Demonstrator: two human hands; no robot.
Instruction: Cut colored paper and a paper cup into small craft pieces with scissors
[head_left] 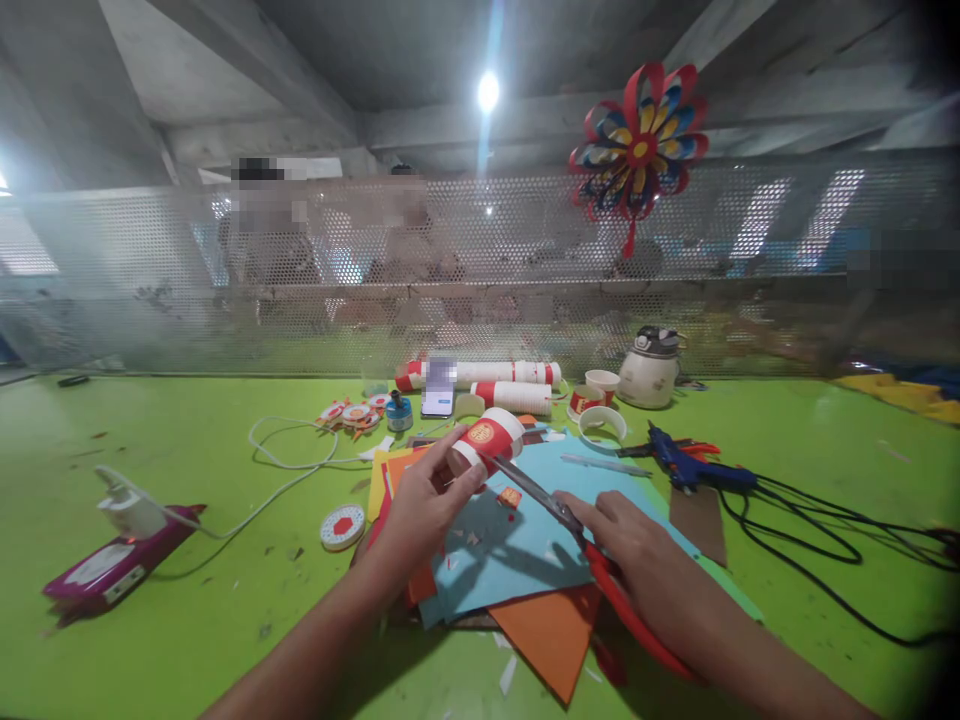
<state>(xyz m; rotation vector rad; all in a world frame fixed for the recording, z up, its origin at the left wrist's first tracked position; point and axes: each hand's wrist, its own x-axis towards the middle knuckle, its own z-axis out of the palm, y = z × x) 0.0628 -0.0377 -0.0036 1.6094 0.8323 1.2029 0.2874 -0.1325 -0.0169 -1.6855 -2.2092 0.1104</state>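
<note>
My left hand (435, 480) is closed around a red and white paper cup (487, 437), tilted on its side over the paper sheets. My right hand (626, 540) grips a pair of scissors (541, 497) with red handles. The tips of the blades reach the side of the cup near my left fingertips; I cannot tell whether they cut into it. Beneath both hands lie a light blue sheet (517, 560) and an orange sheet (551, 635), with small paper scraps on top.
Blue glue gun (697, 470) with black cables lies right. Behind are stacked paper cups (517, 398), a cut cup ring (602, 425), a phone (438, 388), an ink bottle (399, 412) and a kettle (649, 370). A purple power strip (124, 565) lies left. People sit beyond the perforated screen (487, 250).
</note>
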